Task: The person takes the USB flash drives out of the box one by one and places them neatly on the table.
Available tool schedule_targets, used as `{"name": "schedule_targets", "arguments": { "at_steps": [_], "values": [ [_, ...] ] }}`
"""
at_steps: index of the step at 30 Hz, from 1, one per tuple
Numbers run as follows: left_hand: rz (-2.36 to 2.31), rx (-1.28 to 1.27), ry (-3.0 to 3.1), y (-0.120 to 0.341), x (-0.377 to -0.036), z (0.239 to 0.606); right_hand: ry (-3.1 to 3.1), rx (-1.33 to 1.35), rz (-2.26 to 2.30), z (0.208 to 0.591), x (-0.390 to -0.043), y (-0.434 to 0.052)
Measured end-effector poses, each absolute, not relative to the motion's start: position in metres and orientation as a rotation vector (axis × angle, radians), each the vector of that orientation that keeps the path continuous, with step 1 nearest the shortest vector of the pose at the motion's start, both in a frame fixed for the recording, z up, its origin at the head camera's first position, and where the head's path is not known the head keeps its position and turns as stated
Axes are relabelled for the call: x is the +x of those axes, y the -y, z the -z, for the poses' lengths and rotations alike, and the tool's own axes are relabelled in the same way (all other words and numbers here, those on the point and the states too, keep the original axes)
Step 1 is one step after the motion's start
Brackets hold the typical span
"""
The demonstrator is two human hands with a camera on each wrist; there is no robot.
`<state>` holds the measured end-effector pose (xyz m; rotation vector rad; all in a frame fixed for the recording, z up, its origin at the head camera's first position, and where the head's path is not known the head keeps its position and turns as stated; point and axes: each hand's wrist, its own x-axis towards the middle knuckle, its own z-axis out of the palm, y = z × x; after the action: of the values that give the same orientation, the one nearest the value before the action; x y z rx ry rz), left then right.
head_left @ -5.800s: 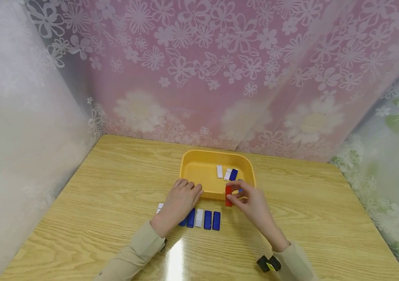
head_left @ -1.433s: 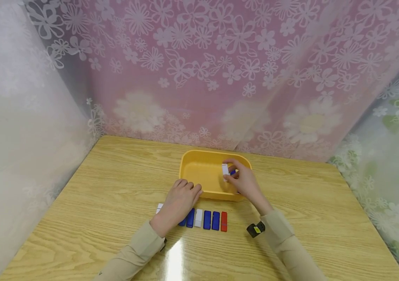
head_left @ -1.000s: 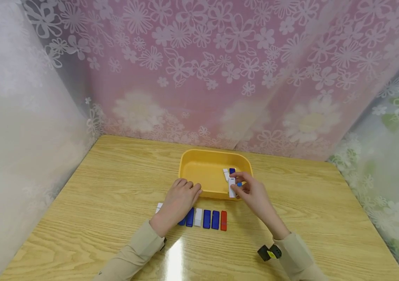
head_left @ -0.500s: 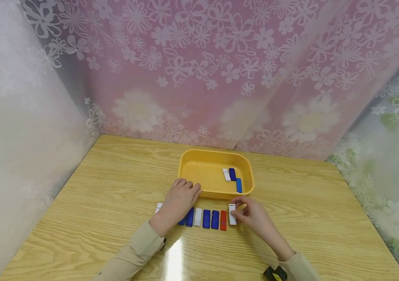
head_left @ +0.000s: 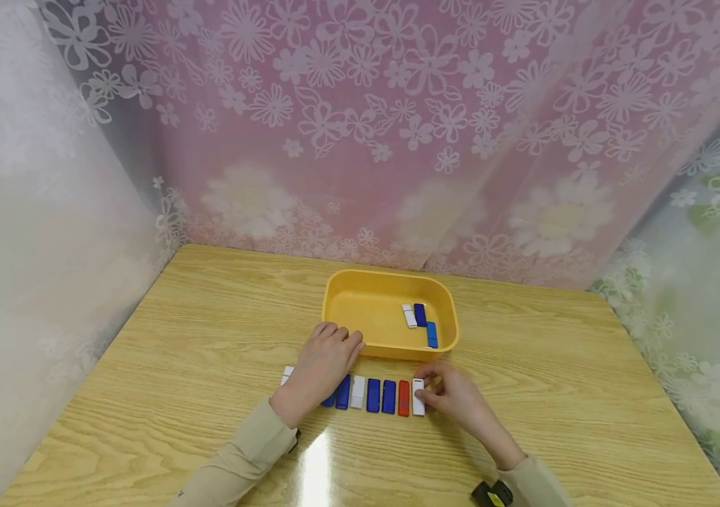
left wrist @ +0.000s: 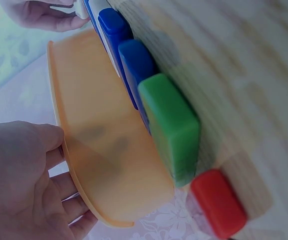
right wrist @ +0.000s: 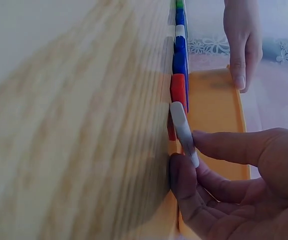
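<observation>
My right hand (head_left: 458, 398) pinches a white USB flash drive (head_left: 419, 408) between thumb and fingers, at the right end of a row on the table. Seen from the right wrist, this white drive stands just off the red flash drive (right wrist: 178, 88) beside it. Blue drives (head_left: 373, 396) and another white one (head_left: 357, 392) continue the row leftward. My left hand (head_left: 320, 358) grips the near rim of the yellow tray (head_left: 360, 303), and its forearm hides part of the row. The left wrist view shows a green drive (left wrist: 171, 125) and a red drive (left wrist: 217, 202) there.
Inside the tray, toward its right side, lie a white drive (head_left: 409, 316), a dark blue drive (head_left: 420, 315) and a lighter blue drive (head_left: 432, 334). The wooden table (head_left: 208, 303) meets a pink floral curtain (head_left: 360, 176) at the back.
The red drive went down into the row. My right hand then took a white drive from the tray and brought it nearer to me, beside the red one. My left hand stays on the tray.
</observation>
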<state>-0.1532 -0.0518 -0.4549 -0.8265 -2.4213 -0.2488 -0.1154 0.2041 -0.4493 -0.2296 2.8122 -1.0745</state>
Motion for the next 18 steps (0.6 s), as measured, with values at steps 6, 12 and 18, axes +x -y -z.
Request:
{"name": "schedule_targets", "arguments": {
  "at_steps": [6,12,18],
  "values": [
    [0.236,-0.823,2.427,0.052,-0.153,0.455,-2.854,-0.278,0.983,0.450,-0.115,-0.204],
    [0.242,-0.825,2.434,0.052,-0.153,0.455,-2.870,-0.198,1.027,0.446,-0.113,-0.204],
    [0.255,-0.820,2.445,0.051,-0.153,0.455,-2.995,-0.246,1.049,0.439,-0.115,-0.206]
  ]
}}
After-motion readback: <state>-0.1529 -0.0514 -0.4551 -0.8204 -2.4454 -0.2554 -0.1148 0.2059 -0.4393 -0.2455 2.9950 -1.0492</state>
